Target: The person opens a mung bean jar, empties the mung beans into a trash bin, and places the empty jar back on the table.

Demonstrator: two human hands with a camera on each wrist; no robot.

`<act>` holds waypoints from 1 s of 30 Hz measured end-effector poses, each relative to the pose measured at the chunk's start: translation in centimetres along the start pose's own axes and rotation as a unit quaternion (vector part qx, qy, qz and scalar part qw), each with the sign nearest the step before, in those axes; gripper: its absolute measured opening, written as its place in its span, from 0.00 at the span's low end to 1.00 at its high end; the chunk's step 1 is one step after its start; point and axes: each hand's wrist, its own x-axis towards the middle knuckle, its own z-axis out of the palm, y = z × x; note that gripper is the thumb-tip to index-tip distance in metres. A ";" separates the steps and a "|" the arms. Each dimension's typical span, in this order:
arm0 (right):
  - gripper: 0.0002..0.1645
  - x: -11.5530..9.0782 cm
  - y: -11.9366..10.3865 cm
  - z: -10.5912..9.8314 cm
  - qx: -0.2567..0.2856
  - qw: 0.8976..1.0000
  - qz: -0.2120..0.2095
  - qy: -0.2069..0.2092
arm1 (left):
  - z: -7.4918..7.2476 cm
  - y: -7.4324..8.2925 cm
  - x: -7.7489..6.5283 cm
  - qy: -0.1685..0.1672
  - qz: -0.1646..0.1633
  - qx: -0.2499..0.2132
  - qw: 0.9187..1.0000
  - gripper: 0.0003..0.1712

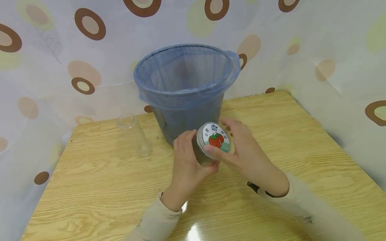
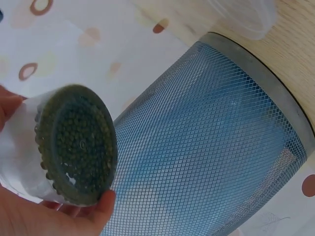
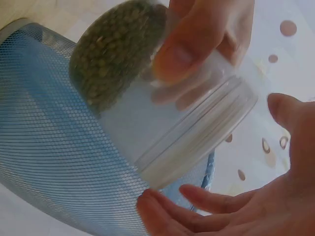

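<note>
In the head view my left hand holds a clear plastic jar tilted over the table, its fingers and thumb around the sides. Greenish beans lie in the bottom part of the jar; the wrist views show them through the wall and base. The jar's round screw lid has a white label with red tomatoes and faces up toward me. My right hand is spread around the lid, thumb over its near edge in the head view. From the right wrist, fingertips sit right at the lid's lower edge.
Behind the jar stands a mesh wastebasket lined with a blue bag. To its left an empty clear bottle stands without a cap. The wooden table meets a patterned cloth wall at the back and right.
</note>
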 end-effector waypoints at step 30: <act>0.46 0.3 1.3 -1.3 0.048 0.990 -0.104 -0.086 | -1.7 0.0 0.3 -0.191 -0.168 -0.180 0.950 0.48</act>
